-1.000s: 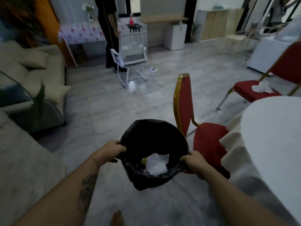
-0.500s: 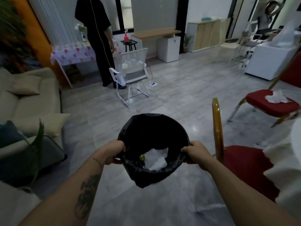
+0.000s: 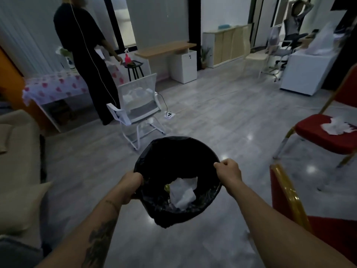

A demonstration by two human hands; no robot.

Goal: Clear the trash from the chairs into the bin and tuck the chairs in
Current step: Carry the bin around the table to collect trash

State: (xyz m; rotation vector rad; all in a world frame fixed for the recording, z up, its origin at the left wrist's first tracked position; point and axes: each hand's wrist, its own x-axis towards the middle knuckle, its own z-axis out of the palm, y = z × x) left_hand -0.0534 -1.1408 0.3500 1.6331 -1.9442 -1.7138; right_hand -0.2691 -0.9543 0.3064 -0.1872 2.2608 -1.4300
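Bin: round bin lined w/ black plastic bag (image 3: 173,151), held up off the grey tiled floor (image 3: 222,117) in front of the person, mouth tilted toward cam.
L grip: left hand (image 3: 131,185) grips the near-left rim, fingers curled over the bag edge.
R grip: right hand (image 3: 229,171) closed in a fist round the right rim.
In bin: crumpled white paper (image 3: 182,192) lying at the bottom; small yellowish bit (image 3: 167,188) just beside it on the left, poss. a wrapper, too dim to tell.
Trash on chair: white crumpled tissue (image 3: 338,127) on the seat of a red-cushioned gold-framed chair (image 3: 316,136) at right, well apart from the bin.
Near chair: second red chair w/ gold frame (image 3: 287,190) at bottom right, back edge toward cam, near the R forearm, not touching it.
Mid room: white mesh office chair (image 3: 139,101) beyond the bin; white power strip (image 3: 169,114) w/ black cable on the floor just beside it.
Bkgd: person in long black clothes (image 3: 87,55) standing behind the mesh chair, next to a table w/ pink-patterned cloth (image 3: 54,87); pink spray bottle (image 3: 127,58) on a small black stool (image 3: 134,69).
Left edge: beige sofa w/ cushions (image 3: 17,136).
Far right: seated person (image 3: 295,18), arms raised, near a white cabinet (image 3: 301,74).
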